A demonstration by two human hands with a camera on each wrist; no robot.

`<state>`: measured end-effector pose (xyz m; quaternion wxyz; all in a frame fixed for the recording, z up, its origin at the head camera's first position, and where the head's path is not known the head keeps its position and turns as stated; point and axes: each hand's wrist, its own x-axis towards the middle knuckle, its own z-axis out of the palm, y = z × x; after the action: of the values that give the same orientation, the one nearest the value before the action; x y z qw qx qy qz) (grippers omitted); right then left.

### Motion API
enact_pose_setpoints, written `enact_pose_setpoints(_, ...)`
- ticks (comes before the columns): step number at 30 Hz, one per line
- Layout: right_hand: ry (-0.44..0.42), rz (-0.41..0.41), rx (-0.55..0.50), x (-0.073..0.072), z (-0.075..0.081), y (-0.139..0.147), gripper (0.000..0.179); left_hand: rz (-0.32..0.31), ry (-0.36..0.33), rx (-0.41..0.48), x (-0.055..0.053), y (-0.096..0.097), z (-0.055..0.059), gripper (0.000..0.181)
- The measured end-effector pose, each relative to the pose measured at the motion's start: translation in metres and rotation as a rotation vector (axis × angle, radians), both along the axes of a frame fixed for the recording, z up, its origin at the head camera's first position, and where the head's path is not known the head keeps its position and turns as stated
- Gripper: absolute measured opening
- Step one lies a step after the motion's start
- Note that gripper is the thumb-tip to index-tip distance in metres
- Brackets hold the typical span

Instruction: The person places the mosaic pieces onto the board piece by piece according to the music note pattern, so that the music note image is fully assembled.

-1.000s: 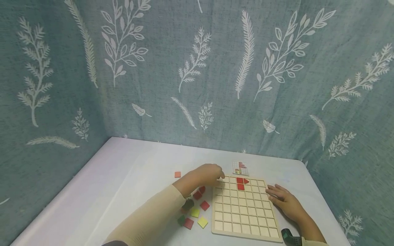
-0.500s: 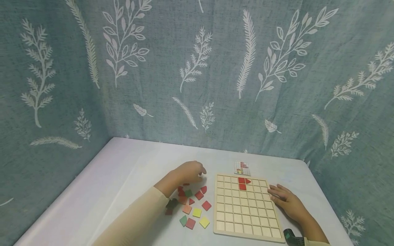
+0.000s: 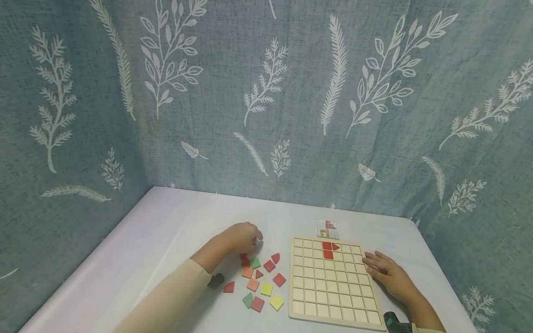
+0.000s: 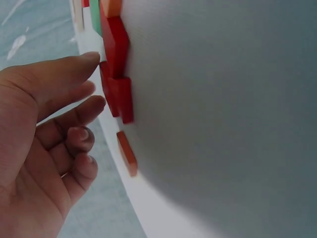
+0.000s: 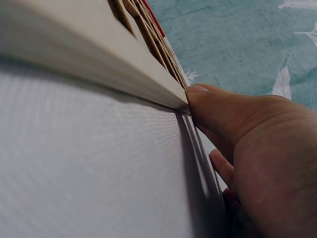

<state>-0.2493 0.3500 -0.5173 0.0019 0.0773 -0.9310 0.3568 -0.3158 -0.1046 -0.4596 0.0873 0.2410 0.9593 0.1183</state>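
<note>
My left hand (image 3: 242, 238) hovers at the far end of the loose coloured tiles, its fingers loosely bent with nothing between them. In the left wrist view, red tiles (image 4: 115, 47) lie just beyond the thumb and fingertips, and an orange tile (image 4: 127, 153) sits apart from them. My right hand (image 3: 389, 276) rests at the right side of the pale wooden grid board (image 3: 318, 296). Its thumb touches the board's edge (image 5: 184, 103) in the right wrist view. Red square tiles (image 3: 328, 254) and a red triangle (image 3: 335, 247) sit in the board's upper cells.
Beyond the board lies a small pattern card (image 3: 327, 228). Left of the board are scattered tiles, among them yellow squares (image 3: 276, 302), a green piece (image 3: 247, 299) and a red quarter-round (image 3: 228, 287). A patterned curtain (image 3: 266, 115) hangs behind the white table (image 3: 183, 217).
My left hand has moved left, from the board's upper left corner to above the loose tiles, uncovering several of them. My right hand stays at the board's edge.
</note>
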Motion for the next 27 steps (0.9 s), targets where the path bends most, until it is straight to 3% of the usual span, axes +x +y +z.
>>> enact_pose_setpoints(11, 0.009, -0.002, 0.003, 0.001, -0.001, 0.000, 0.051, -0.085, 0.004, 0.004, -0.001, -0.014, -0.004, 0.008)
enact_pose_setpoints(16, 0.010, -0.004, 0.012, -0.001, -0.001, 0.000, 0.052, -0.077, -0.038, 0.025, -0.005, -0.012, -0.003, 0.010)
enact_pose_setpoints(20, 0.011, 0.001, 0.017, -0.001, -0.001, 0.001, 0.050, -0.085, -0.056, 0.046, -0.009, -0.007, -0.004, 0.011)
enact_pose_setpoints(27, 0.015, 0.000, 0.004, 0.000, -0.001, 0.000, 0.049, -0.163, 0.024, 0.025, -0.017, 0.018, -0.001, 0.015)
